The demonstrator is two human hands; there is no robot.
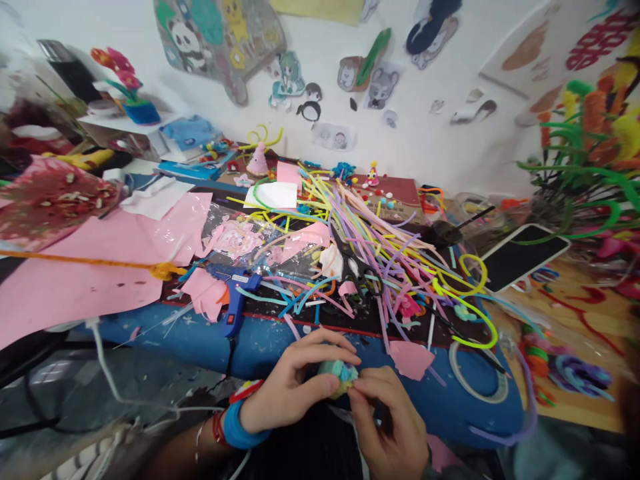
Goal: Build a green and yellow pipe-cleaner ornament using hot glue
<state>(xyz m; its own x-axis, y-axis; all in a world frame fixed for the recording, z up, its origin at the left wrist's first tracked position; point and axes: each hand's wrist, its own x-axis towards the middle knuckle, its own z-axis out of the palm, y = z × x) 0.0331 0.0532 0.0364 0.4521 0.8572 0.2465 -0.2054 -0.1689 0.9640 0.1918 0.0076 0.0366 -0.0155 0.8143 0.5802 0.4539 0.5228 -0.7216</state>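
Just in front of the table's near edge, my left hand [303,377] is closed around a small fuzzy pipe-cleaner piece [341,372] in turquoise, pale green and yellow, with a bit of purple. My right hand [390,417] pinches the near right side of that piece between thumb and fingertips. Fingers cover much of it, so its full shape is hidden. Beyond the hands, a blue glue gun [236,303] lies at the left. Black scissors [356,267] rest on the heap of loose coloured pipe cleaners [345,213].
Pink paper sheets [75,283] spread over the left side. At the right are a phone [525,255], a tape roll [477,383] and a pipe-cleaner bouquet [583,140]. A pink scrap [411,359] lies near the front edge. A white cable [103,367] hangs at the left.
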